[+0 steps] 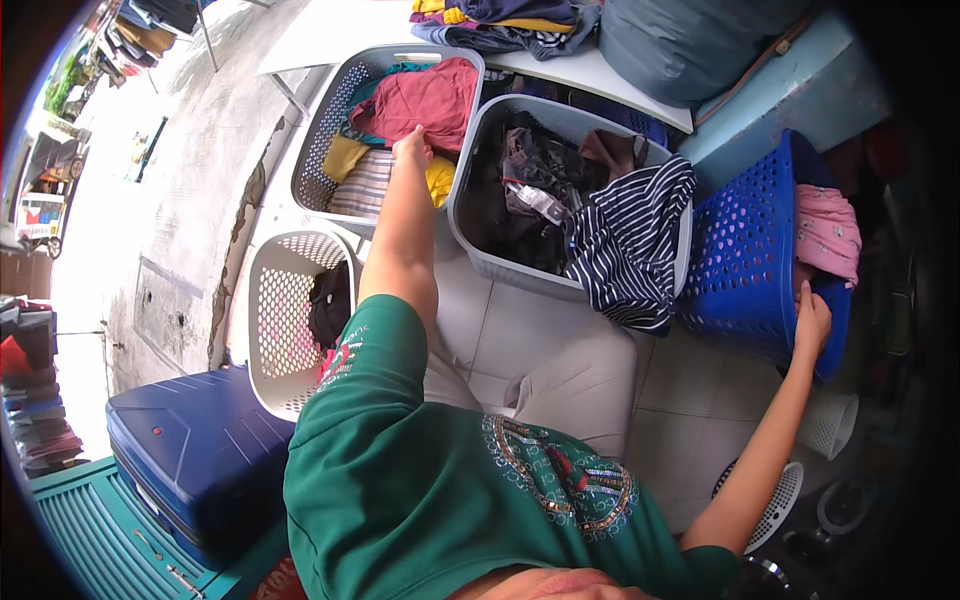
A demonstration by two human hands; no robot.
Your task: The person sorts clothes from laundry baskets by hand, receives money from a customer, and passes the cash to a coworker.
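My left hand [411, 145] reaches into a grey laundry basket [308, 165], its fingers closed at the lower edge of a dusty-red garment [430, 98]. Around it lie a striped cloth [362, 184], a mustard cloth [344, 157] and a bright yellow one [440, 178]. Over at the right, my right hand [813, 320] is closed on the rim of a tilted blue laundry basket [742, 255]; some of its fingers are hidden. Just above that hand, a pink patterned garment [828, 232] hangs over the rim.
Between these stands a second grey basket [525, 272] with dark clothes and a striped garment [635, 240] draped over its side. A beige basket [290, 255] and a blue suitcase [200, 450] are at the left. Folded clothes [510, 35] lie on a white table [350, 30].
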